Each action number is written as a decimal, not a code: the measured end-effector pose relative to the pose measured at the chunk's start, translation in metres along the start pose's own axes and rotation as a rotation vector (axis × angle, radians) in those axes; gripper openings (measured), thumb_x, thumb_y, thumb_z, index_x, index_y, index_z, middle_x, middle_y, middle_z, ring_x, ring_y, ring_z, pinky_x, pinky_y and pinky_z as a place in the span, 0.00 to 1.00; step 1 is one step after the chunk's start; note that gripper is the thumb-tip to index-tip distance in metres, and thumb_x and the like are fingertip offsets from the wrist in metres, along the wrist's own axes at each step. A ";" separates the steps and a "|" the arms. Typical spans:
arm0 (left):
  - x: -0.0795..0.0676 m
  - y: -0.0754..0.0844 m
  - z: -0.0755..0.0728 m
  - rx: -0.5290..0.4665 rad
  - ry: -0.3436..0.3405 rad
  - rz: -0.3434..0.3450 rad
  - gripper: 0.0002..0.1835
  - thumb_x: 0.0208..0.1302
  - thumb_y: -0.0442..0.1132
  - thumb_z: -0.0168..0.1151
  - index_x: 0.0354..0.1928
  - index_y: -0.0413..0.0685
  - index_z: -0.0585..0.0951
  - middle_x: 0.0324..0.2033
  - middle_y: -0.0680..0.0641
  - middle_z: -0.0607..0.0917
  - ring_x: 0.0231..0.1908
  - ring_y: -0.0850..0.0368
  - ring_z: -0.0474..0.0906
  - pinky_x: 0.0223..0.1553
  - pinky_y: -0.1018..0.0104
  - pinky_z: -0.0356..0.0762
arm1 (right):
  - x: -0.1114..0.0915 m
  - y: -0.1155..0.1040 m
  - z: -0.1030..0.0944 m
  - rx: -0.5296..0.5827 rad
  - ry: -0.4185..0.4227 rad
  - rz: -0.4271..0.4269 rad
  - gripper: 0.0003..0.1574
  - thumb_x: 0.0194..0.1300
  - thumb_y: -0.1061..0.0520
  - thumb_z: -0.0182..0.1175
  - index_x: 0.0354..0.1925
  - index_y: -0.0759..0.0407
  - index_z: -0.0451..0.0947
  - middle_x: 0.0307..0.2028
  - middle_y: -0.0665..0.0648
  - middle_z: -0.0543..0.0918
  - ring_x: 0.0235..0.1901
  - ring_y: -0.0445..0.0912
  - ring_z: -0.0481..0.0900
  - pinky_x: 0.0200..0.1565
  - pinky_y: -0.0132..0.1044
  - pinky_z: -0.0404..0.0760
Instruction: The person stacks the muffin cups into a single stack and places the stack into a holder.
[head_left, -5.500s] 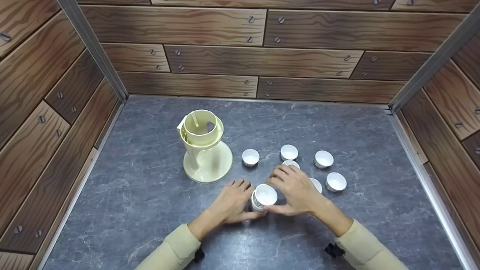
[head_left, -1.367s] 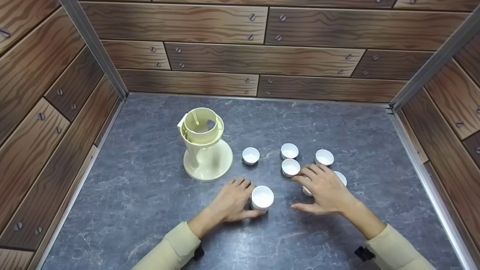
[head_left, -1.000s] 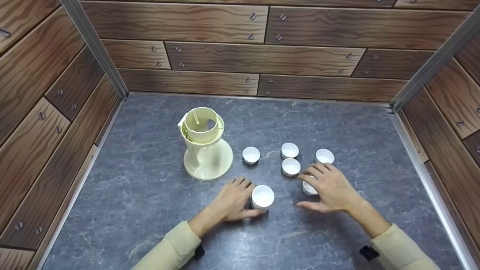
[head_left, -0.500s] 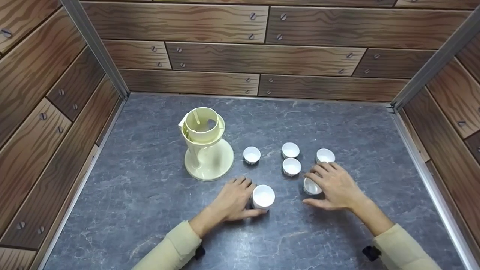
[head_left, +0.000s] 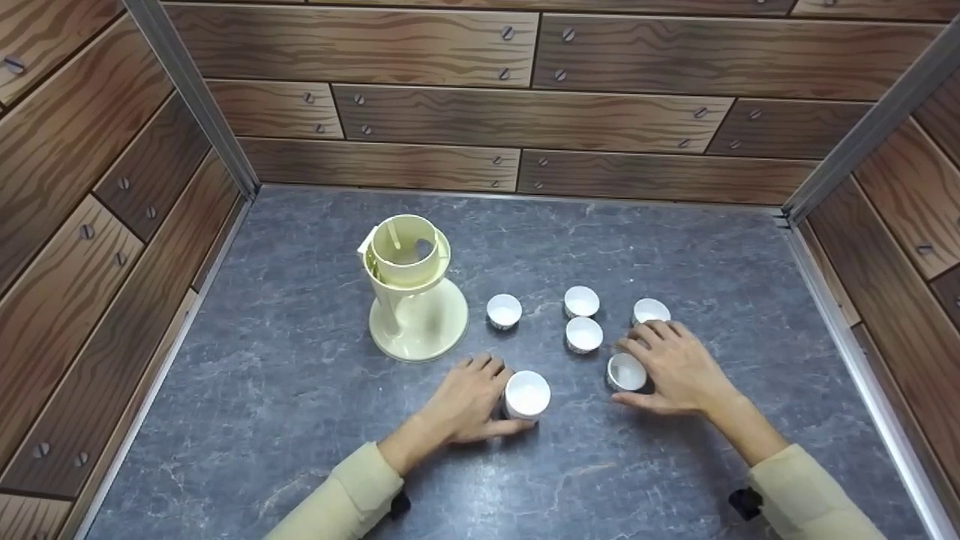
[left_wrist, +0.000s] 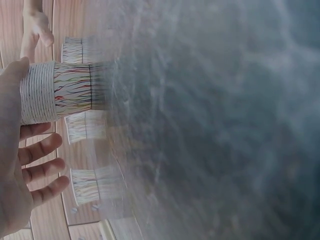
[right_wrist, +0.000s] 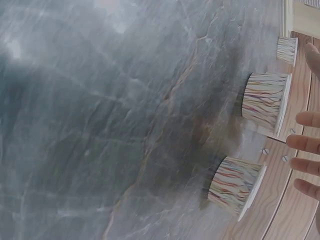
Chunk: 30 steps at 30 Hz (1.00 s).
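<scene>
From my end, the relation I judge to matter most is how the white, colour-streaked, tapered single cup [head_left: 626, 373], paper by its look, lies to the right hand [head_left: 677, 371]. It stands upright on the dark marbled tabletop [head_left: 315, 420], on the left side of that palm, in the gap between thumb and fingers: the thumb lies along its near side and the fingertips reach past its far side. I see that grip spread apart, not clamped; I cannot tell whether the skin touches the cup wall. The right hand is clearly the nearer one.

My left hand [head_left: 465, 401] holds the white nested stack of cups [head_left: 527, 396] between thumb and index finger, with the other fingers loose. That stack's long axis is vertical, and it stands left of the single cup and a little closer to me, so any carry would, I think, run mostly sideways. I would mind the white far-right cup [head_left: 651, 310]: it sits just behind the right fingertips, and a wide sweep could nudge it.
</scene>
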<state>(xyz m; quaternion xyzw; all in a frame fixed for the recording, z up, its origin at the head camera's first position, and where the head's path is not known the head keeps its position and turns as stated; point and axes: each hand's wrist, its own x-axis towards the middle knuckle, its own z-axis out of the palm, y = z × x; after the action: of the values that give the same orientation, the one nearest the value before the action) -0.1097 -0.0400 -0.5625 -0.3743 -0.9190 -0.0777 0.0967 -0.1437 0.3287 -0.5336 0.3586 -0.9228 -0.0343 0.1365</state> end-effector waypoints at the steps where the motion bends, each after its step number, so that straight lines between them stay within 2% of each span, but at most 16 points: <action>1: 0.000 0.000 0.000 0.002 -0.001 -0.001 0.39 0.65 0.80 0.52 0.56 0.54 0.80 0.48 0.51 0.85 0.51 0.54 0.80 0.54 0.57 0.82 | 0.000 0.001 0.001 -0.004 -0.007 0.007 0.53 0.54 0.14 0.61 0.60 0.50 0.82 0.54 0.60 0.83 0.56 0.59 0.80 0.58 0.57 0.78; 12: 0.000 0.000 -0.001 0.004 -0.023 -0.008 0.40 0.64 0.80 0.53 0.56 0.53 0.80 0.49 0.51 0.85 0.52 0.54 0.80 0.55 0.56 0.82 | -0.006 0.006 0.008 -0.022 -0.047 0.032 0.55 0.55 0.13 0.59 0.61 0.52 0.81 0.57 0.62 0.82 0.58 0.60 0.78 0.60 0.59 0.76; 18: 0.000 0.000 0.000 0.017 0.001 -0.004 0.39 0.64 0.80 0.53 0.54 0.54 0.80 0.46 0.51 0.85 0.49 0.54 0.80 0.50 0.58 0.82 | -0.009 0.008 0.010 -0.018 -0.076 0.046 0.54 0.56 0.14 0.58 0.60 0.53 0.81 0.58 0.61 0.81 0.59 0.59 0.77 0.61 0.58 0.75; 30: 0.001 0.001 -0.001 0.006 -0.015 -0.011 0.40 0.64 0.80 0.52 0.56 0.54 0.80 0.48 0.51 0.85 0.51 0.54 0.80 0.53 0.57 0.82 | -0.009 0.009 0.014 -0.022 -0.065 0.048 0.53 0.57 0.15 0.59 0.58 0.54 0.83 0.58 0.62 0.83 0.59 0.59 0.78 0.62 0.58 0.75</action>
<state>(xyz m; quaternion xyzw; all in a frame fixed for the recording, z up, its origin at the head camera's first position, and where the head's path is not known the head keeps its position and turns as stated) -0.1093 -0.0392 -0.5615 -0.3694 -0.9220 -0.0729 0.0906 -0.1472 0.3415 -0.5479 0.3337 -0.9346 -0.0530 0.1113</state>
